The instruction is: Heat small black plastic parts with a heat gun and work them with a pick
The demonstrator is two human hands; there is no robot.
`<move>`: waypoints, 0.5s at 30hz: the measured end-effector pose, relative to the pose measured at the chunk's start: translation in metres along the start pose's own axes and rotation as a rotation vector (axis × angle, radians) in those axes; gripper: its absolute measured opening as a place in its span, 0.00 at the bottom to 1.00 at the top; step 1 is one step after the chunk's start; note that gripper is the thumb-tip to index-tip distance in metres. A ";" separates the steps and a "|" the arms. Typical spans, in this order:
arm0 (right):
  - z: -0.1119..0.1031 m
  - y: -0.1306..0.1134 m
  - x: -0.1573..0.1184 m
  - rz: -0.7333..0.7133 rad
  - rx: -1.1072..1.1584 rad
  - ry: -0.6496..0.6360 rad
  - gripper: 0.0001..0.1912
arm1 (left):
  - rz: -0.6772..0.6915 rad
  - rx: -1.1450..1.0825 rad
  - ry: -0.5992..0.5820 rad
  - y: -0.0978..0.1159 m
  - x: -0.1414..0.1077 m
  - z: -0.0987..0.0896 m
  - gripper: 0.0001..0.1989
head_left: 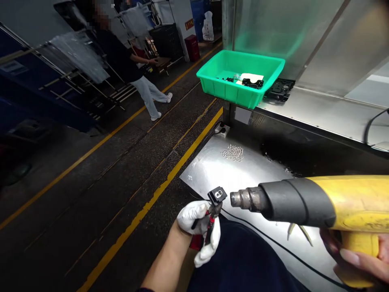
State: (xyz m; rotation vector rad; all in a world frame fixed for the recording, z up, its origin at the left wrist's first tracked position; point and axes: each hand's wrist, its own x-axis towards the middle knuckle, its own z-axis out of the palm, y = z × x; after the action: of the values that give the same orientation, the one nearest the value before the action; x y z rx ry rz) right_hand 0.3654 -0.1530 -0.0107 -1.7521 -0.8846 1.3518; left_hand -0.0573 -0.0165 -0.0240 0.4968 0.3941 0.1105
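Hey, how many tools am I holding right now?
2: pliers in your left hand, and a yellow heat gun in your right hand, which is partly out of view.

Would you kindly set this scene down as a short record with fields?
Left hand: white-gloved, holding pliers
Pliers: small black part at their tips
Right hand: ungloved, holding a yellow heat gun
Nozzle: pointing toward the black part, not touching it
Metal surface: cluster of small shiny pieces
Green bin: on the shelf, black pieces inside
Background: another person in pale trousers
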 end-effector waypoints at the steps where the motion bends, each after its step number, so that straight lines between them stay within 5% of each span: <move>1: 0.000 0.000 -0.001 0.000 -0.018 -0.068 0.14 | 0.003 -0.002 -0.003 -0.001 -0.001 0.000 0.37; 9: -0.003 0.011 -0.009 0.027 -0.002 -0.005 0.16 | 0.030 0.016 0.098 0.002 -0.004 0.012 0.34; 15: 0.008 0.003 -0.022 0.022 -0.015 0.010 0.14 | -0.013 -0.016 -0.039 0.004 -0.005 0.009 0.35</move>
State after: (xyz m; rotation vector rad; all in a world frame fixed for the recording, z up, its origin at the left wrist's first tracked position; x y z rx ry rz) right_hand 0.3534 -0.1723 -0.0040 -1.7836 -0.8743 1.3531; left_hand -0.0580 -0.0179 -0.0129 0.4800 0.3576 0.0908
